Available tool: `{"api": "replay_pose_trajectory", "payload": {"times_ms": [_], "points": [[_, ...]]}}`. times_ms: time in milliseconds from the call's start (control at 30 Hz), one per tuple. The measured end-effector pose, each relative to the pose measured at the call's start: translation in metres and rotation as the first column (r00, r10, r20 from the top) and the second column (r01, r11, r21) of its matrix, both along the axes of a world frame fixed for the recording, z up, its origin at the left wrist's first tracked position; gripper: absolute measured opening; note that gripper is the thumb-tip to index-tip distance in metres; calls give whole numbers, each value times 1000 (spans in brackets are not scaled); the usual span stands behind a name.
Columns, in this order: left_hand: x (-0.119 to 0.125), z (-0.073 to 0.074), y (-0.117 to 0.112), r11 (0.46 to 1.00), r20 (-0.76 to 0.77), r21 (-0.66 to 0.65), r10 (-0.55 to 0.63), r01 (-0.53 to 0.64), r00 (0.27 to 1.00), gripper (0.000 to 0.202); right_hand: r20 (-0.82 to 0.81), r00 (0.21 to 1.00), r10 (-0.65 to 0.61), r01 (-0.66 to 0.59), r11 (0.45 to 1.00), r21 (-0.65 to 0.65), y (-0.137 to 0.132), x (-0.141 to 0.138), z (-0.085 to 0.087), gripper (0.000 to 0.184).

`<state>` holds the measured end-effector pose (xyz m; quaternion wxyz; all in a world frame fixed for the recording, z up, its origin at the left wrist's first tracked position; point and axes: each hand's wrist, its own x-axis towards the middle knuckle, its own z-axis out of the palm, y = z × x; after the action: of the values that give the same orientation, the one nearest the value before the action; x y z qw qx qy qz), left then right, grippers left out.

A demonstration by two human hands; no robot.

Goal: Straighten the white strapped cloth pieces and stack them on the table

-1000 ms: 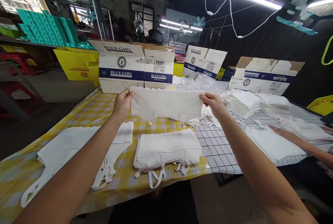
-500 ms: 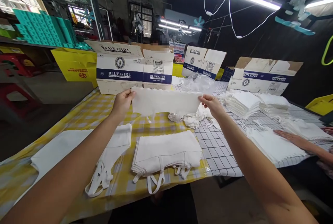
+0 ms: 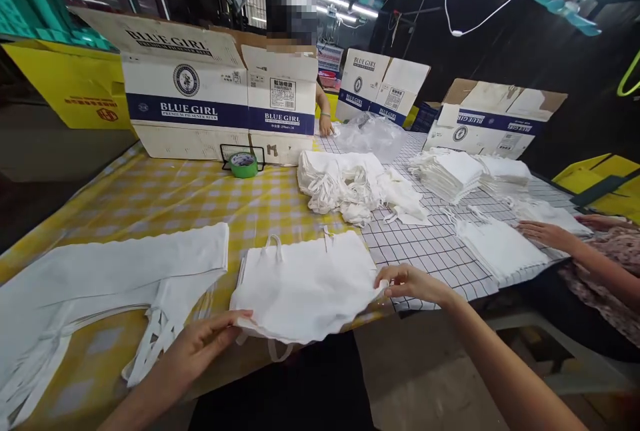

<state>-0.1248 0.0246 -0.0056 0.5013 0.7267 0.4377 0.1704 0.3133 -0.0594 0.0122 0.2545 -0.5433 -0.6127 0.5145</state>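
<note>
A folded white cloth piece (image 3: 305, 284) with loop straps lies on top of a stack of the same pieces at the near table edge. My left hand (image 3: 205, 337) pinches its near left corner, fingers closed on the hem. At the piece's near right corner, my right hand (image 3: 410, 283) grips the cloth. A larger spread of white cloth pieces (image 3: 115, 277) lies flat to the left on the yellow checked tablecloth (image 3: 190, 197).
A loose heap of white pieces (image 3: 350, 181) sits mid-table, with neat stacks (image 3: 450, 174) to the right on the black-grid cloth. A co-worker's hand (image 3: 547, 233) rests on a stack at right. Blue Girl cartons (image 3: 200, 97) and green tape (image 3: 243, 164) stand behind.
I have brought the white piece down from the air and laid it on the near stack, hem toward me. My head tilted down, and my hands moved to the table edge.
</note>
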Motion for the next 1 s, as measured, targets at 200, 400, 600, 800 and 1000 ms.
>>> {"api": "replay_pose_trajectory", "payload": {"times_ms": [200, 400, 600, 800, 1000], "points": [[0, -12, 2, 1000, 0, -17, 13, -13, 1000, 31, -168, 968, -189, 190, 982, -7, -9, -11, -8, 24], [-7, -14, 4, 999, -16, 2, 34, -34, 999, 28, -135, 957, -257, 275, 951, 139, -12, -21, -3, 27], [-16, -30, 17, 997, -8, 67, 47, -46, 999, 34, -1, 978, -211, 208, 964, 164, -5, -18, 7, 25], [-14, -25, 19, 996, -40, 29, 82, -81, 996, 35, 102, 981, -164, 148, 978, 146, -2, -13, 13, 24], [-11, -28, 20, 987, 21, 32, 157, -157, 987, 29, 210, 966, -151, 119, 980, 158, 0, -10, 13, 18]]}}
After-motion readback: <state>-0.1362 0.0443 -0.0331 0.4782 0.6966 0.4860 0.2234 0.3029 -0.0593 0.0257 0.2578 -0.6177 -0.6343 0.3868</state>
